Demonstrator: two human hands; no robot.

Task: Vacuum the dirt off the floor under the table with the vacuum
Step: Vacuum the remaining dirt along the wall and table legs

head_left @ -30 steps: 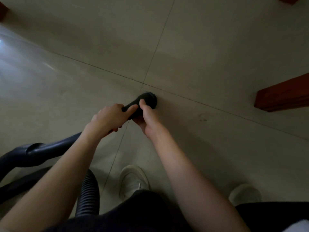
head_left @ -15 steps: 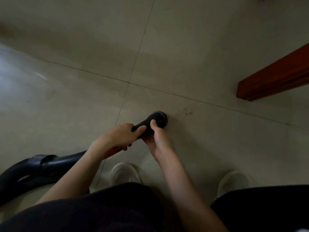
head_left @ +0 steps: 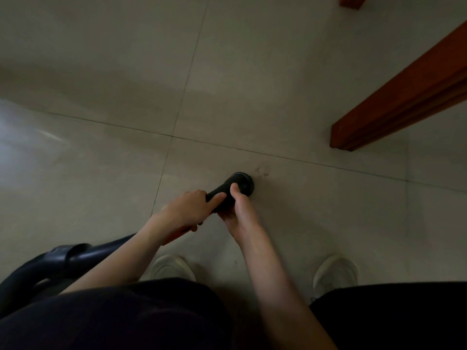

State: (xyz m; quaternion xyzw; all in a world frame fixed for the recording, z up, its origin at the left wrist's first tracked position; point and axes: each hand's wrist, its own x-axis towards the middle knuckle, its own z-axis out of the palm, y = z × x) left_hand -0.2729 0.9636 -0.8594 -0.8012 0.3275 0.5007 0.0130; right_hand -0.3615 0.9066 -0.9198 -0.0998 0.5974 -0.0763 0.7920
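Clasping vacuum nozzle (head_left: 228, 192): left grip (head_left: 188, 209), right grip (head_left: 238, 207).

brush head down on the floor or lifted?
Down, as far as visible: the round black brush head meets the beige tile floor, beside faint dirt marks. Exact contact can't be confirmed.

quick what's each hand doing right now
Left hand: grips the vacuum wand.
Right hand: holds the wand just behind the brush head.

Vacuum hose (head_left: 75, 258) cut off at left edge; faint specks (head_left: 261, 172) near brush, possibly dirt, too small.
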